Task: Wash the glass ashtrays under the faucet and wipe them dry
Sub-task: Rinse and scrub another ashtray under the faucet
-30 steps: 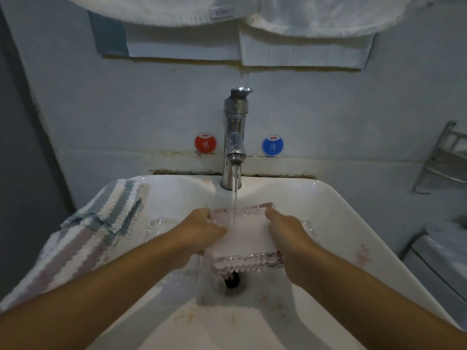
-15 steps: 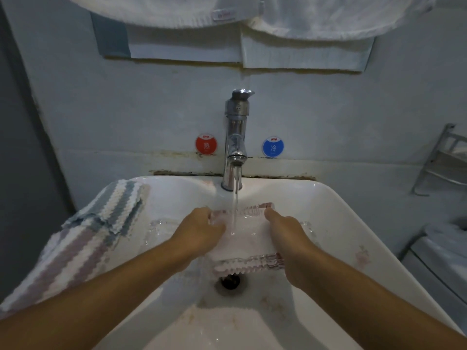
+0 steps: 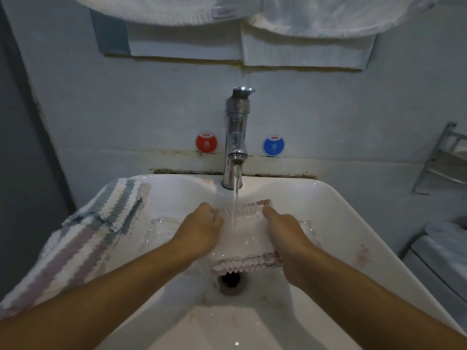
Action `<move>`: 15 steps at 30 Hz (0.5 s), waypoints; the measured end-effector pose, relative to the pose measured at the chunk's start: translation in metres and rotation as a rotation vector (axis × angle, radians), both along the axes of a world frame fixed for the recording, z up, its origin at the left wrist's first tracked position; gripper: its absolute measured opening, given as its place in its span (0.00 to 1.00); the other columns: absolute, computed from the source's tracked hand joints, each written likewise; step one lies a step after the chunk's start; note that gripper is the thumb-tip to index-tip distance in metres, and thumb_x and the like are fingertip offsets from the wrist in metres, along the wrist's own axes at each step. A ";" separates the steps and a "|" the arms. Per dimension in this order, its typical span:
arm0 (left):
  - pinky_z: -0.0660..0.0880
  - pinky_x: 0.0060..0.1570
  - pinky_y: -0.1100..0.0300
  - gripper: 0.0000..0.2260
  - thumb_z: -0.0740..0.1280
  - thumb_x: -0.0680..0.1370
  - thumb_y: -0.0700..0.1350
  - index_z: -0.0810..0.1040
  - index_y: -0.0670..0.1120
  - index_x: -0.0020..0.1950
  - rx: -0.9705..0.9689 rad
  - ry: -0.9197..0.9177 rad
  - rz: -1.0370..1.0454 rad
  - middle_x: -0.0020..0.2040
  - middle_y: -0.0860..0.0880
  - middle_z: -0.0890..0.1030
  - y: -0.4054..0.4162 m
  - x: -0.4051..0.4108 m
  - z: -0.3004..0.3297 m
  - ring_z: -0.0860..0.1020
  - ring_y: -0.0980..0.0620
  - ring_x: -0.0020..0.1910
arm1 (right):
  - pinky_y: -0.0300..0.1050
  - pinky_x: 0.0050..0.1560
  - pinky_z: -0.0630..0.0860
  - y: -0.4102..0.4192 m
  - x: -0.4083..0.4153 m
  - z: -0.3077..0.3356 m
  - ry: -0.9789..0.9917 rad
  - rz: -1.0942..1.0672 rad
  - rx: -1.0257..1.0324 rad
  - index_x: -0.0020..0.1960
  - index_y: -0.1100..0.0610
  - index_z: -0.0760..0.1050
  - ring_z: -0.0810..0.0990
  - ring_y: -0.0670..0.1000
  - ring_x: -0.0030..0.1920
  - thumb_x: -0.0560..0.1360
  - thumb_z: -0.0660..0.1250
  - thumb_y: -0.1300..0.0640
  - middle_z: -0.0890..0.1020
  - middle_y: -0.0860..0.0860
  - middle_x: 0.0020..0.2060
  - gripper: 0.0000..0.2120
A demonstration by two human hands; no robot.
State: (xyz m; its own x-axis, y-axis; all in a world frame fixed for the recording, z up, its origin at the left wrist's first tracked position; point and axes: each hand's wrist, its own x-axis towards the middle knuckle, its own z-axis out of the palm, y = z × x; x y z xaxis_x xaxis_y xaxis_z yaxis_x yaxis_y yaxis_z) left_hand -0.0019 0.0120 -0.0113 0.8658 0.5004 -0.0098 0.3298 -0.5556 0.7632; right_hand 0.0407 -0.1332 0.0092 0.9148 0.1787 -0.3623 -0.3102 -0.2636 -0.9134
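Your left hand (image 3: 202,229) now lies further over the ashtray (image 3: 246,238), its fingers reaching toward the stream (image 3: 236,200) where a second ago they only gripped the left edge. The ashtray's near rim sits lower against the drain (image 3: 230,280) than at first, level again after its brief lift. Your right hand (image 3: 285,236) shifts slightly along the right edge.

Single head-worn view, forward and down, close over the sink (image 3: 336,198) and faucet (image 3: 236,137).
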 end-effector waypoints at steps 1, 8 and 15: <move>0.74 0.43 0.58 0.11 0.56 0.85 0.47 0.68 0.46 0.65 -0.005 0.004 -0.018 0.54 0.48 0.75 -0.003 0.000 0.000 0.75 0.51 0.47 | 0.43 0.34 0.67 0.000 0.000 0.001 0.001 -0.005 0.003 0.71 0.58 0.68 0.76 0.52 0.45 0.85 0.54 0.44 0.78 0.55 0.52 0.22; 0.72 0.22 0.66 0.07 0.58 0.84 0.44 0.74 0.44 0.57 -0.351 0.029 0.024 0.45 0.47 0.78 -0.020 -0.007 0.007 0.77 0.50 0.39 | 0.46 0.42 0.75 -0.002 0.001 0.002 0.049 -0.040 0.058 0.72 0.56 0.68 0.78 0.55 0.51 0.85 0.54 0.44 0.78 0.57 0.57 0.22; 0.71 0.24 0.63 0.13 0.52 0.85 0.40 0.76 0.40 0.52 -0.287 0.034 0.005 0.39 0.46 0.74 -0.017 -0.008 0.001 0.73 0.50 0.35 | 0.41 0.38 0.69 -0.001 0.000 -0.002 -0.023 -0.005 0.018 0.71 0.57 0.68 0.73 0.48 0.43 0.85 0.53 0.45 0.76 0.55 0.53 0.21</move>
